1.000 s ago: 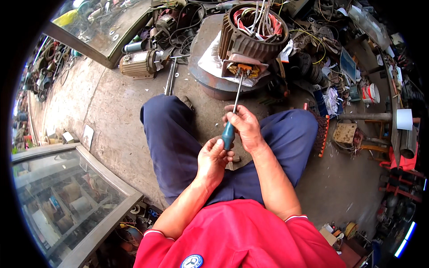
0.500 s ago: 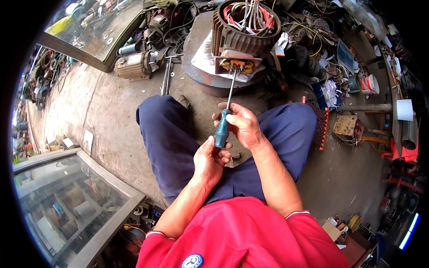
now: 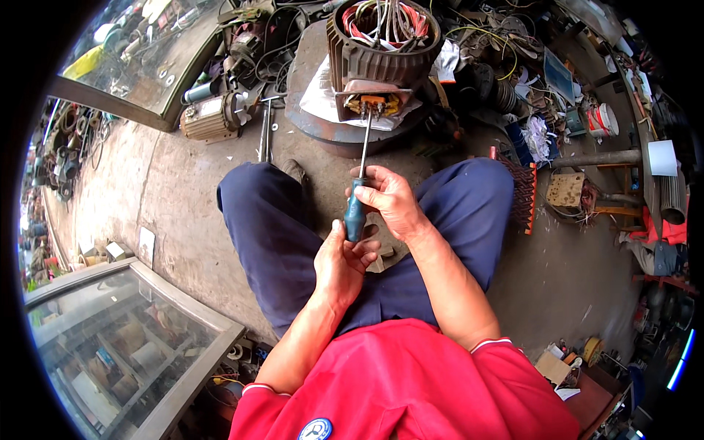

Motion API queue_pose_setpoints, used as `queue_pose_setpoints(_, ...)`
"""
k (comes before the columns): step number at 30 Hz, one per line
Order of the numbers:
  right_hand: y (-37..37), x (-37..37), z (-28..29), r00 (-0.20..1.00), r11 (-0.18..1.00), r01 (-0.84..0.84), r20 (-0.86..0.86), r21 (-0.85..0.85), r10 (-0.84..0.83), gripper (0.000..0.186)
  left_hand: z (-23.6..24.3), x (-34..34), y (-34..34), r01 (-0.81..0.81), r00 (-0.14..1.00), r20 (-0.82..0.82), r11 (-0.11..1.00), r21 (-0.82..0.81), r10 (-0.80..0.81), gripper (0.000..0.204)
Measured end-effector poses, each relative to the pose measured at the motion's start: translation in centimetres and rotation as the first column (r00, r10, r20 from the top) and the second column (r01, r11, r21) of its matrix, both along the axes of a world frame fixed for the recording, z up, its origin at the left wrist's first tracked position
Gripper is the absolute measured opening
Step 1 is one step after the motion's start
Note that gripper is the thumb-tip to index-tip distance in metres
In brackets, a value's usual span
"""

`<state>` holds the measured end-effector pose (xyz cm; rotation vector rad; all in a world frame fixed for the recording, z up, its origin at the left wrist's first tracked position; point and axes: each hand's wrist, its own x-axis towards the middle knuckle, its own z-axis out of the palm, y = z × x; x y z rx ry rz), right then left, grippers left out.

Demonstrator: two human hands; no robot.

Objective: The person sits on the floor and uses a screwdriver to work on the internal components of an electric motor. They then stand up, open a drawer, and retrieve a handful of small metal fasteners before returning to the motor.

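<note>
A screwdriver with a dark teal handle and a long metal shaft points away from me. My right hand grips the upper part of the handle between thumb and fingers. Around the handle's butt end, the thumb and loosely curled fingers of my left hand are closed. The screwdriver's tip meets the orange terminal block in the connection box on the side of a ribbed motor housing. Exactly which screw it touches is too small to tell. Red and white wires fill the housing's open top.
The motor housing stands on a round metal base with white cloth or paper beneath. A small motor lies on the floor at left, beside long metal rods. A glass-topped cabinet stands near left. Cables and scrap crowd the right.
The view has shifted slightly, so the motor and screwdriver appear further left. Both hands stay at the handle, the left hand's fingers a little more spread. The tip remains at the terminal block.
</note>
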<state>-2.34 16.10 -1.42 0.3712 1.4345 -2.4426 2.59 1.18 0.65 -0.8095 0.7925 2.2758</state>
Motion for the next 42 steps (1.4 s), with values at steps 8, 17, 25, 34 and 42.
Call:
queue_pose_setpoints(8, -0.1, 0.1, 0.8, 1.0, 0.99, 0.003, 0.019, -0.138, 0.0, 0.032, -1.8, 0.4, -0.8, 0.003, 0.997, -0.08, 0.999, -0.044, -0.006, 0.026)
queue_pose_setpoints(17, -0.7, -0.1, -0.4, 0.994, 0.971, 0.065, -0.1, 0.231, -0.043, 0.035, -1.6, 0.4, 0.0, -0.003, 0.99, -0.142, 0.993, -0.12, -0.014, 0.031)
queue_pose_setpoints(25, -0.4, 0.1, 0.2, 0.998, 0.995, 0.068, -0.016, 0.076, -0.067, 0.03, 0.1, -0.2, -0.1, 0.048, 0.998, -0.037, 0.999, -0.023, -0.049, 0.027)
queue_pose_setpoints(34, 0.3, 0.2, 1.3, 0.998, 0.968, -0.004, 0.062, -0.249, 0.02, 0.035, -1.4, 0.1, -0.9, 0.035, 0.999, -0.03, 0.999, 0.034, -0.034, 0.024)
queue_pose_setpoints(42, -0.5, -0.1, -1.1, 0.996, 0.97, 0.043, -0.083, 0.24, -0.024, 0.03, -0.8, 0.4, 0.0, 0.002, 0.994, -0.105, 0.994, -0.111, -0.014, 0.028)
